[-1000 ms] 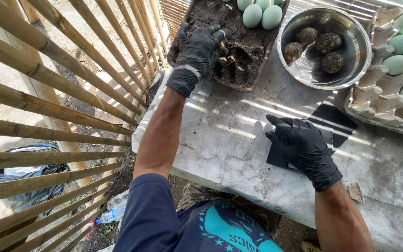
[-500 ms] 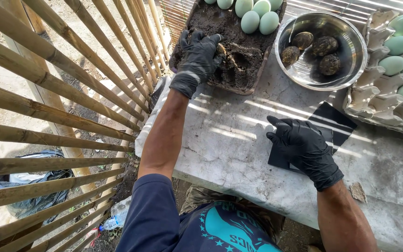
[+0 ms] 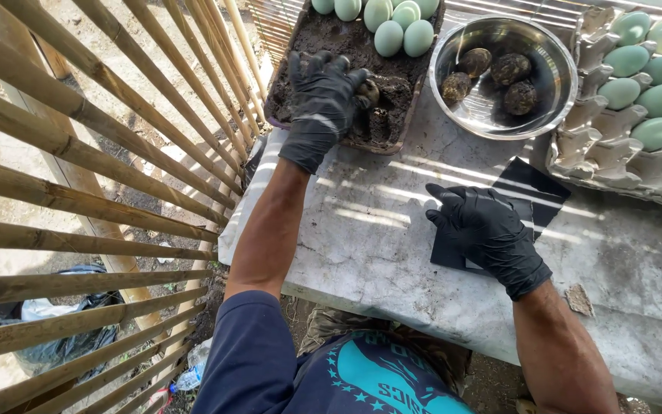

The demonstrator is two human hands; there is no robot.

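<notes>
Both hands wear black gloves. My left hand (image 3: 322, 100) presses into dark mud in a shallow tray (image 3: 280, 90), fingers curled around a mud-covered lump. Several pale green eggs (image 3: 389, 21) lie at the tray's far end. My right hand (image 3: 486, 228) rests flat, fingers apart, on a black sheet (image 3: 532, 188) lying on the grey stone table (image 3: 362, 230). A steel bowl (image 3: 553, 63) beyond it holds three mud-coated eggs (image 3: 509, 69).
A grey cardboard egg tray (image 3: 584, 149) with several green eggs stands at the right. A slatted bamboo fence (image 3: 93, 153) runs along the left. A black bag (image 3: 63, 337) and a plastic bottle (image 3: 189, 376) lie on the ground below.
My left hand has shifted slightly deeper into the mud tray and curled its fingers. My right hand stays flat on the black sheet.
</notes>
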